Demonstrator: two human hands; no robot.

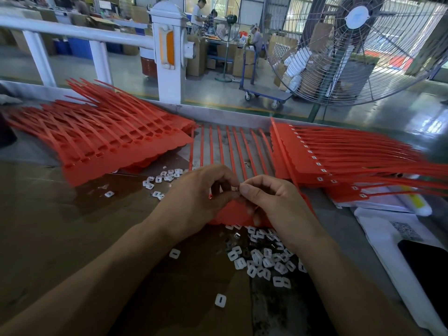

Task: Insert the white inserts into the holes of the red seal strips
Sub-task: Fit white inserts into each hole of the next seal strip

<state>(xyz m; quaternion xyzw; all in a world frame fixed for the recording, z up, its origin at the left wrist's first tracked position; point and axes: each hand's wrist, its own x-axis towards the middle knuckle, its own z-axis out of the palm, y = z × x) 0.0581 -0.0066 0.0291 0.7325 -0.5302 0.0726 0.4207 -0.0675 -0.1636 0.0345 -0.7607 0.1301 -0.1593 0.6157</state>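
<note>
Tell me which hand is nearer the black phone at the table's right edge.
Right. The right hand lies left of the black phone, on the strip; the left hand is farther left still.

Daylight is flooding in from the far windows; wide-angle distortion is bending the edges, and the right-hand red strips point(388, 161) are blurring.

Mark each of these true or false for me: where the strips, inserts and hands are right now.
1. Both hands, left hand and right hand, meet over the red plastic seal strip sheet. True.
2. The stacked red strips on the right have empty holes. False: white inserts show in them.
3. Loose white square plastic inserts lie under the right wrist. True.
4. The large wire-cage fan stands on the left. False: it is on the right.
</note>
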